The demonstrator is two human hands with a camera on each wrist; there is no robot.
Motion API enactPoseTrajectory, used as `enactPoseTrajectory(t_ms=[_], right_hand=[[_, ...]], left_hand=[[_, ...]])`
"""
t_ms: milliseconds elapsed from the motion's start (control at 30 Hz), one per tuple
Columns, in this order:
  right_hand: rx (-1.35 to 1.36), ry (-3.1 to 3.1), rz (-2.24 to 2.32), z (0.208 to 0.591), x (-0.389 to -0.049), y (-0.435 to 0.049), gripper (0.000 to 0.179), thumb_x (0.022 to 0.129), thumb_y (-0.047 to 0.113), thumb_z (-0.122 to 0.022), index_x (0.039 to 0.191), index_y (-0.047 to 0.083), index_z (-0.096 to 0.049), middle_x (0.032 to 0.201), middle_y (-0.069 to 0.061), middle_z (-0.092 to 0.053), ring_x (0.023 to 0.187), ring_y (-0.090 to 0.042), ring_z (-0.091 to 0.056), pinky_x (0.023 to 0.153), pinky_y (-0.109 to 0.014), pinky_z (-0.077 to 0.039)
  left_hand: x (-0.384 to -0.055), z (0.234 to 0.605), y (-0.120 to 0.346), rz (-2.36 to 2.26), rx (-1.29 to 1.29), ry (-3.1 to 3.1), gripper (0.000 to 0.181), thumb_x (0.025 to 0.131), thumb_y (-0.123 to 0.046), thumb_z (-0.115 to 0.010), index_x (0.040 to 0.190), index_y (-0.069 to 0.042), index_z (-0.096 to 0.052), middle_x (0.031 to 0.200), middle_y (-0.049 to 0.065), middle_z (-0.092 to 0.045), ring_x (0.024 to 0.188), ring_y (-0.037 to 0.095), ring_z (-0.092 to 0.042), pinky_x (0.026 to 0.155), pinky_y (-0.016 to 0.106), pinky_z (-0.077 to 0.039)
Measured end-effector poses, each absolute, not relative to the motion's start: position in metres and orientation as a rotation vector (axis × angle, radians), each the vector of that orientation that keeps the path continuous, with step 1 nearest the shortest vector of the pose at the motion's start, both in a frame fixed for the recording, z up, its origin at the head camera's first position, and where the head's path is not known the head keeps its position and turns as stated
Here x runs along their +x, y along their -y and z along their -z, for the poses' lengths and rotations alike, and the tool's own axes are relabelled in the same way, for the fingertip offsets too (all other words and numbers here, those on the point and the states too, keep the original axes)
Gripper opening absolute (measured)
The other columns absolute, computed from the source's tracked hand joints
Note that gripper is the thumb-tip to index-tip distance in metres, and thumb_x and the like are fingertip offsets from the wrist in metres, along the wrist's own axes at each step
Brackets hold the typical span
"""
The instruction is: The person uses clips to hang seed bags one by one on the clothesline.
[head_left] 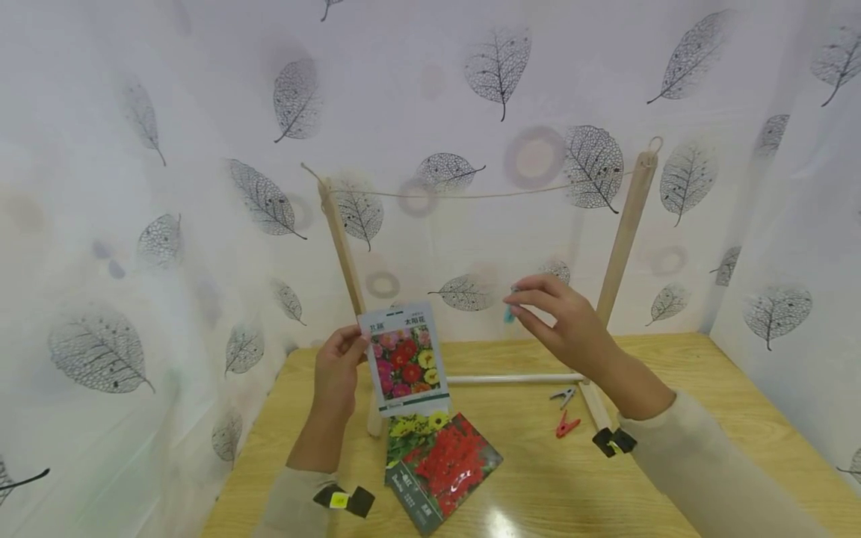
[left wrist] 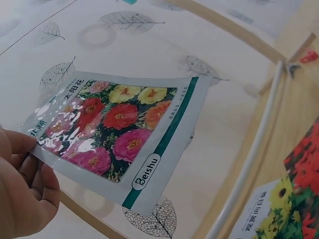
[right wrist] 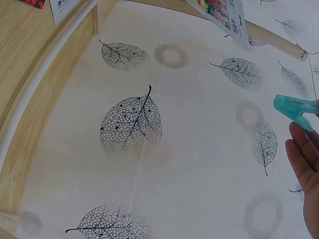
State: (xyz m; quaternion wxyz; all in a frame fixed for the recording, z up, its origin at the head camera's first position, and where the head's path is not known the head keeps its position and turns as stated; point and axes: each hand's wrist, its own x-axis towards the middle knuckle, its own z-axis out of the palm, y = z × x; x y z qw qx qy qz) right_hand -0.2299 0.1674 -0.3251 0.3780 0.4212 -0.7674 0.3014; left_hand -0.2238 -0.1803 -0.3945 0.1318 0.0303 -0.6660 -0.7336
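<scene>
My left hand (head_left: 338, 371) pinches a flower seed packet (head_left: 405, 362) by its left edge and holds it upright above the table. Its front shows pink, red and yellow blooms, and "Beishu" can be read in the left wrist view. Raised to the right, my right hand (head_left: 568, 317) holds a small teal clothespin (right wrist: 293, 108) between thumb and fingers. In the head view that clothespin is mostly covered by the fingertips. Two more seed packets overlap on the table below: one with red flowers (head_left: 452, 467) on top, one with yellow flowers (head_left: 410, 427) partly under it.
A thin string (head_left: 471, 196) runs between two wooden posts (head_left: 627, 232) behind my hands. A white rod (head_left: 514, 379) joins the frame low down. Grey (head_left: 563, 396) and red (head_left: 566, 426) clothespins lie on the wooden table (head_left: 673, 463) at right. A leaf-print curtain (head_left: 403, 90) surrounds the table.
</scene>
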Motion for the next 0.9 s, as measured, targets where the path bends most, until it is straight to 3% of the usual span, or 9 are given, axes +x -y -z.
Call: enactPoseTrajectory(t_ms=[533, 900], right_hand=[[1.098, 1.911, -0.772, 0.310, -0.236, -0.164, 0.030, 0.080, -0.007, -0.078, 0.106, 0.006, -0.075, 0.110, -0.014, -0.067, 0.099, -0.023, -0.063, 0.085, -0.012, -0.047], [1.129, 1.877, -0.780, 0.295, -0.239, -0.152, 0.027, 0.080, -0.008, -0.078, 0.105, 0.002, -0.075, 0.110, -0.015, -0.068, 0.102, -0.025, -0.064, 0.094, -0.013, -0.046]], left_hand=[[-0.227, 0.390, 0.184, 2.130, 0.075, 1.925, 0.026, 0.101, -0.016, -0.062, 0.120, 0.001, -0.061, 0.094, -0.010, -0.069, 0.087, 0.008, -0.062, 0.084, 0.021, -0.054], [-0.231, 0.385, 0.184, 2.123, 0.078, 1.921, 0.025, 0.100, -0.016, -0.064, 0.118, 0.000, -0.062, 0.092, -0.012, -0.070, 0.087, 0.008, -0.064, 0.084, 0.022, -0.055]])
